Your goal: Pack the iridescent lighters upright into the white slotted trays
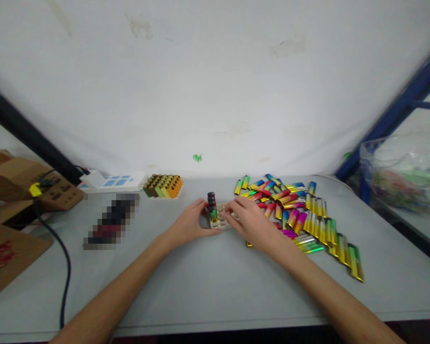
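A small white tray (220,222) with rows of slots lies in the middle of the table. One row of shiny lighters (212,210) with dark tops stands upright along its left end. My left hand (189,220) grips that end, the thumb along the front and the fingers behind. Over the tray's right part, my right hand (249,220) has its fingers bent and drawn together at the slots. Whatever they hold, if anything, is hidden. To the right of my right hand lies a loose pile of shiny, many-coloured lighters (290,196).
A filled block of yellow, green and orange lighters (165,186) stands at the back left. Beside it are a white power strip (129,181) and a blurred dark object (111,222). Cardboard boxes (17,229) and a black cable (66,258) occupy the left. A clear plastic bag (408,167) is at right.
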Available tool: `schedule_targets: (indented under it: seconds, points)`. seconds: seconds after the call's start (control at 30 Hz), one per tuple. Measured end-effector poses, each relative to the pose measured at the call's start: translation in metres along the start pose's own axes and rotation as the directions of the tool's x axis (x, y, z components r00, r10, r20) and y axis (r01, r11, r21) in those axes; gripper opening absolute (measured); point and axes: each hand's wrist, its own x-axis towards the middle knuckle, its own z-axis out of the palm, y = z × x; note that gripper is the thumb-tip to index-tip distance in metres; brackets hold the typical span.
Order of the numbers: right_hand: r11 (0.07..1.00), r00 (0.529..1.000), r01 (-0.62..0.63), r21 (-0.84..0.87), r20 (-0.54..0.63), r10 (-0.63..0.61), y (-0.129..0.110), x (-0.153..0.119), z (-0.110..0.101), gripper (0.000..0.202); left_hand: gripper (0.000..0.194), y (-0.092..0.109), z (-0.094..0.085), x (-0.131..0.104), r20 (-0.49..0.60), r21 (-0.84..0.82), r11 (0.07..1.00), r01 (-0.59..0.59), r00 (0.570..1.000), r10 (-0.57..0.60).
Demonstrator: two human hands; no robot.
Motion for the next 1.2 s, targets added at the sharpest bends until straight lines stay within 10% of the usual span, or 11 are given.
schedule_targets:
  seconds: [0.4, 0.67, 0.9, 1.2]
  points:
    - [0.989, 0.989, -0.137, 0.052, 0.070, 0.133, 0.091, -0.100, -0.083, 0.020, 0.065, 0.000, -0.007, 0.000, 0.042, 0.046, 0.998, 0.048, 0.998, -0.050]
    - [0.986, 0.975, -0.165, 0.005, 0.154, 0.163, 0.110, -0.172, -0.070, 0.018, 0.058, 0.003, -0.008, 0.001, 0.020, 0.049, 0.998, 0.045, 0.999, -0.047]
    - [0.991, 0.987, -0.079, -0.110, 0.129, 0.093, 0.109, -0.180, -0.059, 0.032, 0.062, 0.002, -0.008, 0.000, 0.010, 0.023, 0.998, 0.056, 0.998, -0.056]
    - [0.898, 0.957, -0.269, 0.348, -0.012, 0.291, 0.091, -0.135, -0.088, 0.030, 0.062, 0.002, -0.008, 0.001, 0.014, 0.030, 0.999, 0.040, 0.999, -0.041]
